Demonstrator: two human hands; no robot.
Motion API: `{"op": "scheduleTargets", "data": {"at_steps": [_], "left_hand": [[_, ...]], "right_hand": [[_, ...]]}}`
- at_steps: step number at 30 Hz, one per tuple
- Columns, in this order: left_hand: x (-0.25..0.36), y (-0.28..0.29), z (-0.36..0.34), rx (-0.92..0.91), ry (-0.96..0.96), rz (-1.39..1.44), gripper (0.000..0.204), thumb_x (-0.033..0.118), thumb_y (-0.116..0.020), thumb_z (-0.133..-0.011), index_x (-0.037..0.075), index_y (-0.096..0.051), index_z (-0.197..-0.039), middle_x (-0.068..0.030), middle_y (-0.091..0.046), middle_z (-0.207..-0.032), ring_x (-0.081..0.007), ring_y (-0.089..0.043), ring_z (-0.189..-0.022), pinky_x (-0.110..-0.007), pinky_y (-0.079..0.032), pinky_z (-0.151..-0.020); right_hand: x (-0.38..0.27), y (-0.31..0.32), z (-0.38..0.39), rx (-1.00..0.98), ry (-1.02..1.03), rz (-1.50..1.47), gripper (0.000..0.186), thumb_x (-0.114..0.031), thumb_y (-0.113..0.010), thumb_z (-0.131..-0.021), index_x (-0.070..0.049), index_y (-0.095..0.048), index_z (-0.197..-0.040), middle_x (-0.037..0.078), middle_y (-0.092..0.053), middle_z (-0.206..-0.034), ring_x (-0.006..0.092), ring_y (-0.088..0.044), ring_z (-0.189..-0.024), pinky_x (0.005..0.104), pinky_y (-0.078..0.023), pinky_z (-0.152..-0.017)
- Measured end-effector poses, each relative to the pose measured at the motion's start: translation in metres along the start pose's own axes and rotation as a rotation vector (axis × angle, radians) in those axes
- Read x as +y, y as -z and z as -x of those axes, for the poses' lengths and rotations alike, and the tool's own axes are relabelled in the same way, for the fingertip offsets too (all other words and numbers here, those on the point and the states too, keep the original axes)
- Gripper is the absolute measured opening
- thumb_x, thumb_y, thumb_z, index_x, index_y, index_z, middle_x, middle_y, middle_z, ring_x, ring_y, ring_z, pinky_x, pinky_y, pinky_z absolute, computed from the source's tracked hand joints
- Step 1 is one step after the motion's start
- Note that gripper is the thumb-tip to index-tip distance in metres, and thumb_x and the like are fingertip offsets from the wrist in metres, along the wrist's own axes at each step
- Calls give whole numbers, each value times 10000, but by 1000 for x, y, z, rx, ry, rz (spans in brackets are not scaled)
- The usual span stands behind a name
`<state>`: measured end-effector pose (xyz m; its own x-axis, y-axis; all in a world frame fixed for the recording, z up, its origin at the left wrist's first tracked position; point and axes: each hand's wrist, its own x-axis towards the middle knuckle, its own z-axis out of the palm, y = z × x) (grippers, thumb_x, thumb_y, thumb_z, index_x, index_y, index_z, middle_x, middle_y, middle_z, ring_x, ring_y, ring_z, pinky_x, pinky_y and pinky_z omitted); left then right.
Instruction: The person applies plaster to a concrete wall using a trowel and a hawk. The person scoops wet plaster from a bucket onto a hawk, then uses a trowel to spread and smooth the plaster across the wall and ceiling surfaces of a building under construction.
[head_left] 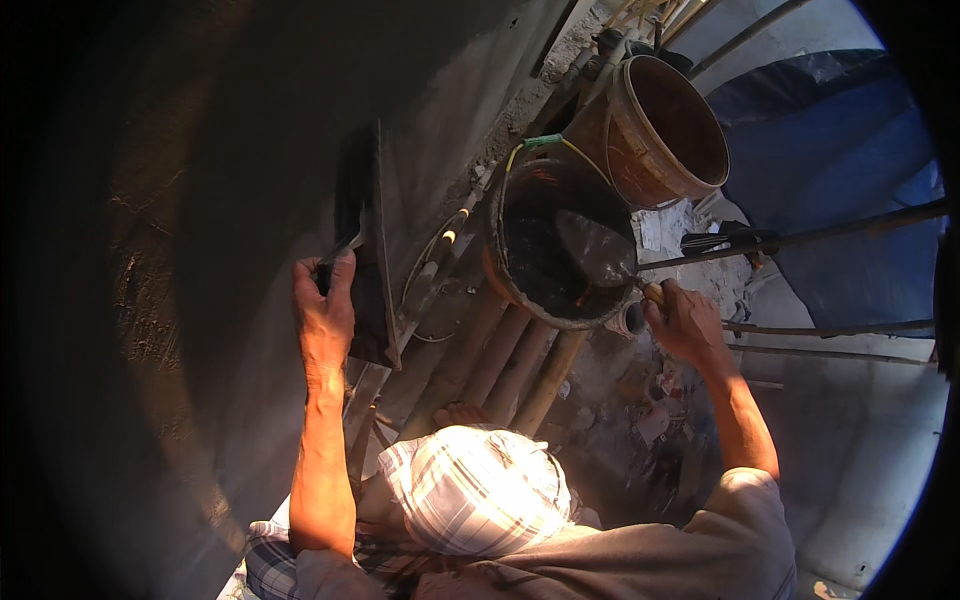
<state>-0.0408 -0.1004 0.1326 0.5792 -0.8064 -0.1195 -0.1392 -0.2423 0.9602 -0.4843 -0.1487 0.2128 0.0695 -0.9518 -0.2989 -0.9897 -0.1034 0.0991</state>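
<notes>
I see left hand (325,305) clamped on float (376,310) beside wall (440,120); right hand (688,320), well apart, grips trowel (595,245), blade inside bucket (558,319) ahead, between both hands.

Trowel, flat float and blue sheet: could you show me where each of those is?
Trowel (597,248): head view, on its metal blade.
Float (377,310): head view, on the lower part of its flat board.
Blue sheet (840,155): head view, on the broad upper part of its surface.
</notes>
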Motion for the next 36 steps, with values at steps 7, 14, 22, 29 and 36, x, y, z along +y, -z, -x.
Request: {"op": "scheduleTargets", "data": {"at_steps": [7,14,22,29,36], "left_hand": [[65,-56,-21,-178,403,611,472,428,-551,-1028,70,-573,-1336,-76,-649,-1145,-195,-640,-1050,-376,-551,-864],[10,-129,-47,-431,404,664,271,247,-569,-1019,110,-601,-1250,-12,-644,-1127,-159,-625,-1007,-337,-527,-854],[18,-192,-68,-452,597,646,258,300,-535,-1047,143,-616,-1235,-39,-645,-1125,-191,-633,-981,-375,-539,-857],[7,-202,-74,-519,620,803,325,368,-506,-1072,118,-611,-1251,-75,-662,-1153,-226,-645,-1029,-450,-564,-875],[25,-220,-57,-553,507,788,456,406,-435,-1085,48,-552,-1342,-107,-619,-1286,-224,-600,-1173,-384,-508,-999]], "right_hand": [[15,7,-21,-6,115,6,300,-314,-656,-889,-86,-610,-1078,206,-684,-843,390,-680,-835,518,-498,-743],[-8,11,-84,230,417,263,278,-293,-657,-916,-64,-604,-1064,161,-658,-802,348,-679,-707,469,-496,-632],[-87,-38,-142,280,547,1124,242,-207,-642,-862,-14,-598,-1000,54,-616,-779,190,-632,-625,381,-467,-469],[-71,-65,-101,112,448,930,359,-196,-634,-875,59,-585,-1123,91,-653,-775,183,-647,-598,336,-476,-395],[-55,-73,-69,-12,329,765,557,-316,-753,-833,84,-606,-1192,95,-677,-914,196,-701,-834,335,-538,-536]]}}
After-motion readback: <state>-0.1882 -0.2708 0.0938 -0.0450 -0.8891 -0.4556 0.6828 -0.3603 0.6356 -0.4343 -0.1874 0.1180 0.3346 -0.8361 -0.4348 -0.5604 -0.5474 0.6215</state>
